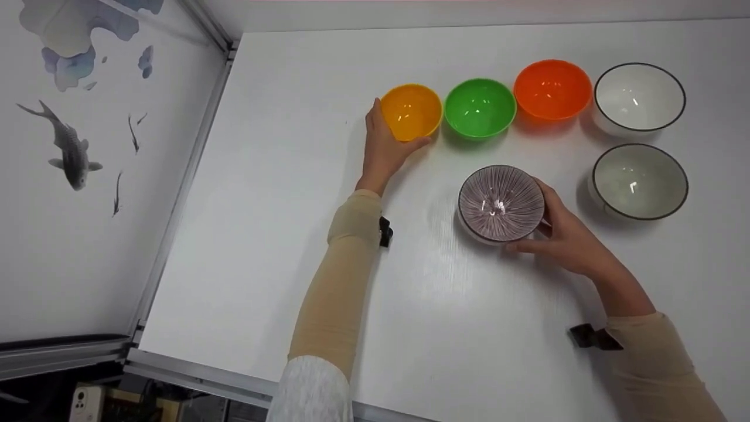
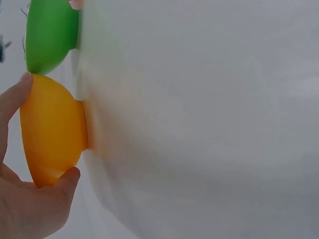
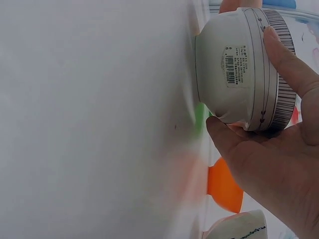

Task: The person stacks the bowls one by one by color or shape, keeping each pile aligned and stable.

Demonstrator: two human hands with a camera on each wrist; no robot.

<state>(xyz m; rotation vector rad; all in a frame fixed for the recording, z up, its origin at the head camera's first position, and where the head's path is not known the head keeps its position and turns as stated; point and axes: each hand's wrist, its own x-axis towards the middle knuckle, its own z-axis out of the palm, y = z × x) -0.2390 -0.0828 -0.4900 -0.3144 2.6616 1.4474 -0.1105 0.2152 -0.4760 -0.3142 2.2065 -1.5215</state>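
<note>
My left hand (image 1: 385, 146) holds a small yellow bowl (image 1: 412, 111) by its side, thumb at the near rim and fingers at the far left. In the left wrist view the bowl's base meets the table, and it sits against a green bowl (image 2: 52, 37). My right hand (image 1: 562, 237) grips a purple-striped bowl (image 1: 501, 202) from its right side. Its white outside shows a barcode label (image 3: 236, 67) in the right wrist view, with thin lines and a dark-striped band toward the rim. Part of that bowl is hidden behind my fingers.
Right of the green bowl stand an orange bowl (image 1: 552, 91) and a white bowl (image 1: 640, 97) with a dark rim. A grey-green bowl (image 1: 640, 181) sits nearer, right of my right hand. A panel with a fish picture (image 1: 73, 152) borders the white table (image 1: 263, 176) on the left.
</note>
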